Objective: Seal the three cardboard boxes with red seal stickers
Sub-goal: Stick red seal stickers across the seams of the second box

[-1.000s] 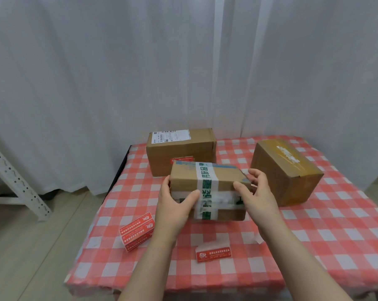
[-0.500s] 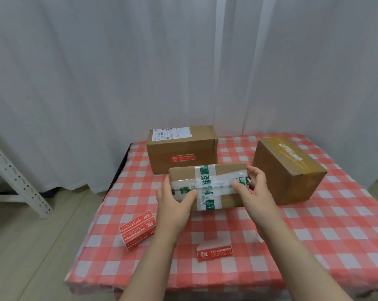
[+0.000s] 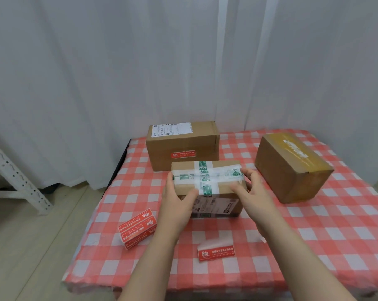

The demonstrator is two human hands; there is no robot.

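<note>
Checkered table (image 3: 314, 246): left hand (image 3: 179, 205), right hand (image 3: 252, 192) grip taped box (image 3: 207, 181).

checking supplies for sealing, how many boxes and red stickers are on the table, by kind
brown cardboard boxes: 3 (back box, green-taped box, right box)
red seal sticker stuck on the back box: 1
loose red sticker pieces on the checked tablecloth: 2 (left sheet, front strip)
total: 6

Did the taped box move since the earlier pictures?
Yes. The taped box rolled away from the back box, uncovering its sticker.
</note>
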